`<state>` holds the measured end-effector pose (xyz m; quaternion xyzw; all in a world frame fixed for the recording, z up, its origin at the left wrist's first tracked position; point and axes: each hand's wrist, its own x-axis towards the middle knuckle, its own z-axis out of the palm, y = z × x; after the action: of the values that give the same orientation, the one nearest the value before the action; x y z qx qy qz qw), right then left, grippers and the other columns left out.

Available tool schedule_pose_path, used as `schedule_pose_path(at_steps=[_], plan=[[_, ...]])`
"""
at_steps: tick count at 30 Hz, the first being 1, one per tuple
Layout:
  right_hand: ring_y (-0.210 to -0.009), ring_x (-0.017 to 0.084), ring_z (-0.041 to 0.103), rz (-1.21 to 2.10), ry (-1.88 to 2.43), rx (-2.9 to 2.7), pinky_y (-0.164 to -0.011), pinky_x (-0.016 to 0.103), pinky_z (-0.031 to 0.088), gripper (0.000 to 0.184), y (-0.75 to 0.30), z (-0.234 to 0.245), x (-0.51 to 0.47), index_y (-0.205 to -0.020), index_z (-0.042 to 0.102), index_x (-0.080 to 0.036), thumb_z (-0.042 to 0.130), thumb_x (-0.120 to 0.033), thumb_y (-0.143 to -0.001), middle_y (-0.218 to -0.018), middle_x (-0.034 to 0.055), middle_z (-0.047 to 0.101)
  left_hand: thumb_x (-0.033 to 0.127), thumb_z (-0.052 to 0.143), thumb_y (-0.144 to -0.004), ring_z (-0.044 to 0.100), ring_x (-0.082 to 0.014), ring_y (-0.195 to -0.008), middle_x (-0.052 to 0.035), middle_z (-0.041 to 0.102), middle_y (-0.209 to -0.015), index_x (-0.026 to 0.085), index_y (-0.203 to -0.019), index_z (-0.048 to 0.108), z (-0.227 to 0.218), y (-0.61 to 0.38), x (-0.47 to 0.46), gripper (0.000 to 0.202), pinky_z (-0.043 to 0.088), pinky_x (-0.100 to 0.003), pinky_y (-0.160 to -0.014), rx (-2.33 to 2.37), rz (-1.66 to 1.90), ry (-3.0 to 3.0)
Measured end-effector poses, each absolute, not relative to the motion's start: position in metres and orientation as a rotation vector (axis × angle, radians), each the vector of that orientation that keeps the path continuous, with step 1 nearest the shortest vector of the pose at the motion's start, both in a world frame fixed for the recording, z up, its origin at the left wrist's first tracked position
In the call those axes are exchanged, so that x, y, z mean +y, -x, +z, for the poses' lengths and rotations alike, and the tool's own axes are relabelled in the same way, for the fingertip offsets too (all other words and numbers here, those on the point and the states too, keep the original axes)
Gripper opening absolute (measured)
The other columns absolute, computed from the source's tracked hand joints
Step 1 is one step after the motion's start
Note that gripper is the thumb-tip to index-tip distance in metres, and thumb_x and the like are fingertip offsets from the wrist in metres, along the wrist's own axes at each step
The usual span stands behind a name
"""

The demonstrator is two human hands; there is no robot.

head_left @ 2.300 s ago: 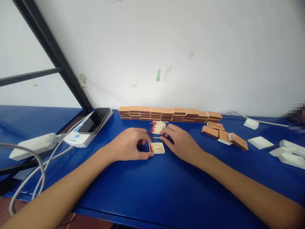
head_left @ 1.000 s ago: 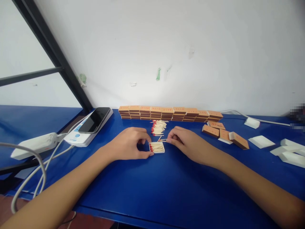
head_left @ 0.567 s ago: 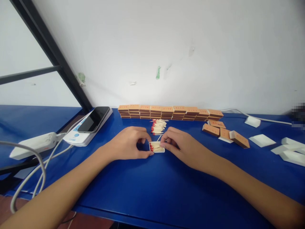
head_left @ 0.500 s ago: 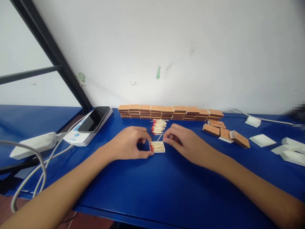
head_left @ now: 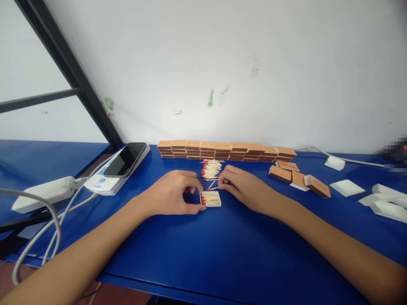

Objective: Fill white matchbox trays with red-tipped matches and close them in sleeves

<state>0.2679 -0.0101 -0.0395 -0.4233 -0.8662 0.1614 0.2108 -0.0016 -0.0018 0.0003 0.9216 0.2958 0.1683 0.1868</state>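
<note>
A small white matchbox tray (head_left: 210,198) filled with red-tipped matches lies on the blue table (head_left: 203,250). My left hand (head_left: 171,192) curls round the tray's left end, thumb and fingers pinching it. My right hand (head_left: 241,186) sits just right of and behind the tray, its fingertips pinched on a loose match (head_left: 213,188) lying on the table. A heap of loose matches (head_left: 210,168) lies just behind both hands.
A row of stacked orange matchboxes (head_left: 227,151) lines the wall. Loose orange sleeves (head_left: 299,180) and white empty trays (head_left: 346,188) lie to the right. At left are a phone on a white device (head_left: 122,167), a white power strip (head_left: 44,194) and grey cables (head_left: 47,237).
My right hand reached to the tray, then drew back a little to the right and pinched a loose match behind it. My left hand stayed on the tray.
</note>
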Motion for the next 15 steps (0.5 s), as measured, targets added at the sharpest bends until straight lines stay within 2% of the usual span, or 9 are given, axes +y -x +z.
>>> schedule_pose_path(at_steps=[5, 10, 15], plan=[[-0.088, 0.018, 0.058, 0.446, 1.141, -2.388, -0.078, 0.031, 0.045, 0.013, -0.264, -0.044, -0.005, -0.111, 0.063, -0.023, 0.052, -0.029, -0.109, -0.109, 0.0050, 0.059, 0.038, 0.086, -0.079, 0.060, -0.0129, -0.073, 0.0008, 0.063, -0.084, 0.019, -0.099, 0.078, -0.001, 0.001, -0.003, 0.029, 0.047, -0.029, -0.067, 0.810, 0.473, -2.598], [-0.084, 0.018, 0.057, 0.439, 1.223, -2.404, -0.075, 0.031, 0.044, 0.014, -0.264, -0.044, -0.003, -0.099, 0.061, -0.021, 0.053, -0.027, -0.108, -0.102, 0.0042, 0.058, 0.036, 0.086, -0.078, 0.060, -0.0129, -0.073, 0.0011, 0.063, -0.084, 0.019, -0.098, 0.078, -0.001, 0.003, -0.002, 0.027, 0.047, -0.029, -0.066, 0.823, 0.477, -2.596], [-0.082, 0.018, 0.056, 0.377, 1.257, -2.376, -0.072, 0.031, 0.043, 0.013, -0.264, -0.034, -0.013, -0.095, 0.059, -0.021, 0.053, -0.023, -0.107, -0.099, 0.0044, 0.060, 0.035, 0.086, -0.079, 0.059, -0.0129, -0.072, 0.0010, 0.063, -0.083, 0.019, -0.097, 0.078, 0.000, 0.003, -0.001, 0.025, 0.046, -0.029, -0.066, 0.851, 0.481, -2.610]])
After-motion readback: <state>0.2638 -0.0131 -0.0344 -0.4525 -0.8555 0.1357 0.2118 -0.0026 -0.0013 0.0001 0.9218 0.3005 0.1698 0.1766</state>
